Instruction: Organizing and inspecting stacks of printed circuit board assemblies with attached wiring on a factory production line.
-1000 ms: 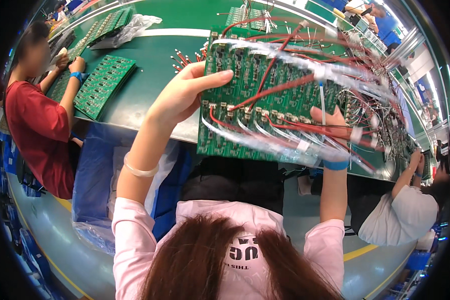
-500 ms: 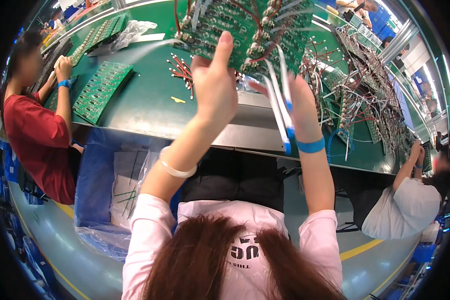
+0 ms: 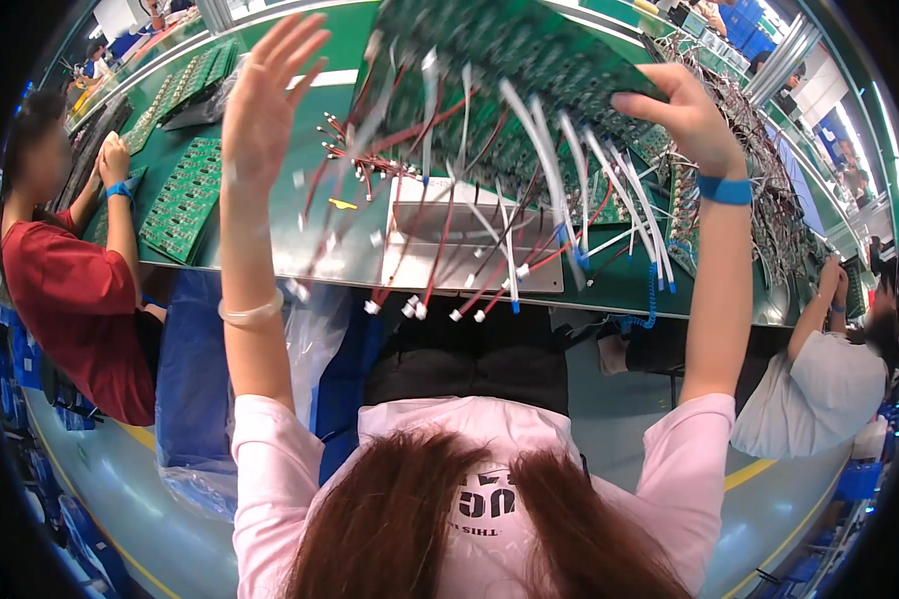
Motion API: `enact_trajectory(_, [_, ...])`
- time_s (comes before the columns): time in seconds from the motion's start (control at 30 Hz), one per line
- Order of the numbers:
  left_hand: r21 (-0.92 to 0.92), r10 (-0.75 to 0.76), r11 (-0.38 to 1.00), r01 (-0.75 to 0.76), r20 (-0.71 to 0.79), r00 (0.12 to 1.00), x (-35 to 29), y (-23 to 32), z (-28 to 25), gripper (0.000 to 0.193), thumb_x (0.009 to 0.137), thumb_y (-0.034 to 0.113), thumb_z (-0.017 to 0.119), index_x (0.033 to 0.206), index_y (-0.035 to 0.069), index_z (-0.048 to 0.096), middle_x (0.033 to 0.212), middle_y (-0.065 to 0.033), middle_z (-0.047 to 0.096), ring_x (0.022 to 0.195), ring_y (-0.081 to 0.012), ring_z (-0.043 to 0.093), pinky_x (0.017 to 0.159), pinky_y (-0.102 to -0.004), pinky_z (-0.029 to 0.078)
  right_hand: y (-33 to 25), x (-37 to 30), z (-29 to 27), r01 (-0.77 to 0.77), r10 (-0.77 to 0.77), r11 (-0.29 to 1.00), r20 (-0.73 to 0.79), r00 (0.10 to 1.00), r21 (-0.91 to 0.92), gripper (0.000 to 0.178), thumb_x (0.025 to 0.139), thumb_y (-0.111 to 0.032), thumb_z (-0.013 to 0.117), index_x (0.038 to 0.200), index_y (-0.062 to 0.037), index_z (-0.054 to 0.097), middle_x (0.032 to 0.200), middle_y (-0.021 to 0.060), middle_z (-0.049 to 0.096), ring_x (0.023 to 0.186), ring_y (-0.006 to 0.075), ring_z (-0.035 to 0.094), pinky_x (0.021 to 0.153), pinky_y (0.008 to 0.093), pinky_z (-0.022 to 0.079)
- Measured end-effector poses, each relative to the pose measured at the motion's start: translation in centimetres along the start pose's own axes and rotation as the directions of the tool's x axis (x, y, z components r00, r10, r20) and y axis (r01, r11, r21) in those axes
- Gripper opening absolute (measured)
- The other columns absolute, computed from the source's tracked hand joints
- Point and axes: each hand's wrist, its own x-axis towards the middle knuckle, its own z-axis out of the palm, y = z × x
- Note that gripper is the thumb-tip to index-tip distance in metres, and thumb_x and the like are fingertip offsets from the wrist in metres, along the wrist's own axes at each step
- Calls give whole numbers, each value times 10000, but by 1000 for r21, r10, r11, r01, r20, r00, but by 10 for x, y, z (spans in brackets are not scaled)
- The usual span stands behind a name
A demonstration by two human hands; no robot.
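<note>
A large green circuit board panel (image 3: 509, 65) is held up tilted above the bench, blurred by motion. White cables with blue ends and red and black wires with white connectors dangle from it toward me. My right hand (image 3: 697, 118), with a blue wristband, grips the panel's right edge, thumb on the near face. My left hand (image 3: 260, 110) is raised left of the panel, apart from it, fingers spread and holding nothing. Beneath the hanging wires, a silver metal fixture (image 3: 410, 255) lies at the bench's front edge. Loose red and black wires (image 3: 355, 158) lie beside it.
Green boards (image 3: 182, 200) are stacked on the bench at left, near a co-worker in a red shirt (image 3: 80, 270). Wired boards (image 3: 759, 190) pile up at right; a person in a pale shirt (image 3: 809, 389) sits beyond. A blue-lined bin (image 3: 205, 379) stands below the bench's left front.
My left hand has let go of the panel and moved up and left, fingers spreading. My right hand has moved up and right to the panel's edge. The panel has turned, its wires swinging toward me.
</note>
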Motion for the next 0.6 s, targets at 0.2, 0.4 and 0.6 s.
enact_trajectory(0.2, [32, -410, 912, 409, 7, 912, -19, -24, 27, 111, 676, 117, 538, 732, 20, 540, 645, 28, 510, 564, -19, 434, 508, -157, 344, -16, 22, 11, 70, -62, 997, 186, 981, -36, 159, 658, -121, 532, 635, 27, 478, 527, -49, 366, 505, 35, 297, 442, 192, 247])
enact_trajectory(0.4, [-200, -362, 922, 331, -143, 921, -26, -31, 49, 70, 672, 63, 519, 713, 10, 541, 638, 2, 523, 539, -35, 451, 487, -163, 351, -12, 17, 5, -63, 60, 998, 169, 984, 12, 141, 626, -98, 557, 682, 26, 517, 581, -35, 441, 538, 33, 363, 482, 180, 301])
enact_trajectory(0.6, [-312, -254, 934, 173, -242, 936, -14, -17, 47, 107, 679, 30, 488, 766, -15, 529, 714, -72, 546, 623, -98, 518, 561, -198, 408, -2, -6, 22, 10, 105, 842, -183, 977, 539, 215, 673, -232, 537, 774, -44, 521, 639, -43, 469, 573, 12, 400, 494, 132, 300])
